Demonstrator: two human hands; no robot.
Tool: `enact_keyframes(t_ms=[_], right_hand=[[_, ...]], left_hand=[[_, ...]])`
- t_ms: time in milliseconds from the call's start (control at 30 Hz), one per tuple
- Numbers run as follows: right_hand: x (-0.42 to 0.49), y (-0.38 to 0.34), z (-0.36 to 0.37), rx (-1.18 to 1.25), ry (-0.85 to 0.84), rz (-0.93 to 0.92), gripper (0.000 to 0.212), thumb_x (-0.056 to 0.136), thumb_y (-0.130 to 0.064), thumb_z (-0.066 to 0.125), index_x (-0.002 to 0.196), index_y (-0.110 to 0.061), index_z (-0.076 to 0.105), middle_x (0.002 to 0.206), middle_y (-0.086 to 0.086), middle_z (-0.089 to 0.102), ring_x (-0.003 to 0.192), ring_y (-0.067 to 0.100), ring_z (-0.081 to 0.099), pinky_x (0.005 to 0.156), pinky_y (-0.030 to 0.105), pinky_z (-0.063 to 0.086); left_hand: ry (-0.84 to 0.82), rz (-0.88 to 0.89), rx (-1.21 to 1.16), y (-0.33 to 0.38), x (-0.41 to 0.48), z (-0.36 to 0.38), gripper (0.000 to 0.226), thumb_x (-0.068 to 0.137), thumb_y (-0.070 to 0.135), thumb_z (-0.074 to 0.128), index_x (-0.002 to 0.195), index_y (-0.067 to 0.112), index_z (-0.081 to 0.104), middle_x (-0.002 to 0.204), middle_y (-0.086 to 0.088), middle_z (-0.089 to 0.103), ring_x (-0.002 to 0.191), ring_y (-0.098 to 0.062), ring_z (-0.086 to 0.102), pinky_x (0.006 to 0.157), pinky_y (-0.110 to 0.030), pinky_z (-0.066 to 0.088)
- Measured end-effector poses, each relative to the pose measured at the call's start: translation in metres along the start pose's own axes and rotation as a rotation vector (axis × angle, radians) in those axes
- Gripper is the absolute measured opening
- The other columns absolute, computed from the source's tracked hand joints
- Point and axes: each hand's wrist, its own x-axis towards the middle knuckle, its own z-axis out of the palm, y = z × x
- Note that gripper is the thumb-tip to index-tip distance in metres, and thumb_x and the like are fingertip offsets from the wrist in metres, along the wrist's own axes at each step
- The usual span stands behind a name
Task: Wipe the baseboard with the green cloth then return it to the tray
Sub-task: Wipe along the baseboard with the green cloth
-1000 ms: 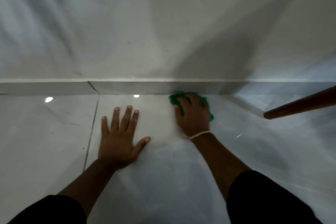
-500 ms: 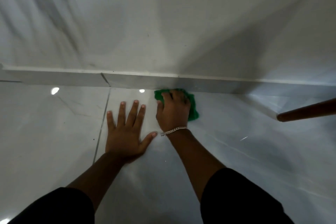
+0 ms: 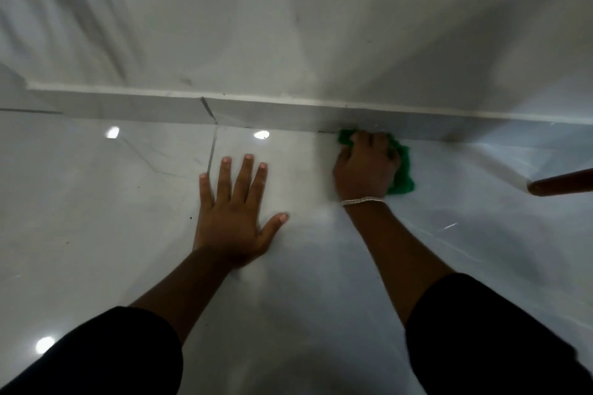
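Where the glossy white floor (image 3: pixel 96 234) meets the wall (image 3: pixel 288 26), a pale grey baseboard (image 3: pixel 128 106) runs left to right across the far part of the scene, with a white top edge and a vertical joint left of centre.

Item: green cloth (image 3: pixel 402 170). Bunched on the floor against the foot of the baseboard, right of centre; its far edge touches the baseboard, and its right and near-right folds show past the knuckles.

Item: right hand (image 3: pixel 367 167). Closed down over the green cloth, fingers curled toward the baseboard, pressing the cloth into the floor-wall corner. A thin light bracelet (image 3: pixel 362 201) circles the wrist. The image is slightly blurred here.

Item: left hand (image 3: pixel 234 212). Spread flat on the floor, palm down, fingers splayed and pointing toward the baseboard, thumb out to the right; holds nothing. It lies left of and nearer than the right hand, apart from it and from the cloth.

Item: dark sleeves (image 3: pixel 112 356), one on each upper arm, at the near edge.

Item: reddish-brown wooden pole end (image 3: pixel 561 186). Enters from the right edge, rounded tip pointing left, well right of the cloth; whether it touches the floor cannot be told.

Item: floor tile joint (image 3: pixel 211 151), running near-to-far just left of the left hand. Several bright light reflections on the tiles.
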Motion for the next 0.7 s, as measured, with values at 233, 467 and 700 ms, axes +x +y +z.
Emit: enact_keyframes(t_ms=[233,467,700], right_hand=[[-0.024,-0.068,0.003,0.223,-0.118,-0.279,0.024,0.075,-0.017,0.071,0.096,-0.006,0.070,0.096,0.019,0.070,0.084,0.038,0.066,0.084,0.048,0.053],[0.025,0.067,-0.022,0.066,-0.038,-0.143,0.036,0.080,-0.028,0.046,0.097,-0.009,0.071,0.096,0.021,0.070,0.083,0.041,0.066,0.077,0.050,0.054],[0.011,0.003,-0.005,0.067,-0.027,0.048,0.028,0.074,-0.018,0.052,0.087,-0.003,0.071,0.089,0.025,0.068,0.083,0.042,0.064,0.078,0.047,0.048]], left_hand=[[-0.025,-0.008,0.008,0.000,0.002,-0.001,0.092,0.085,0.079,0.013,0.157,0.025,-0.005,0.168,-0.005,-0.009,0.154,-0.033,-0.013,0.121,-0.065,0.004],[-0.032,0.002,-0.003,0.000,0.000,-0.006,0.092,0.085,0.078,0.011,0.157,0.023,-0.002,0.169,-0.006,-0.005,0.154,-0.034,-0.009,0.120,-0.065,0.007],[-0.028,0.008,-0.005,0.000,0.000,-0.004,0.091,0.087,0.076,0.018,0.157,0.021,0.000,0.169,-0.008,-0.004,0.154,-0.037,-0.007,0.119,-0.067,0.008]])
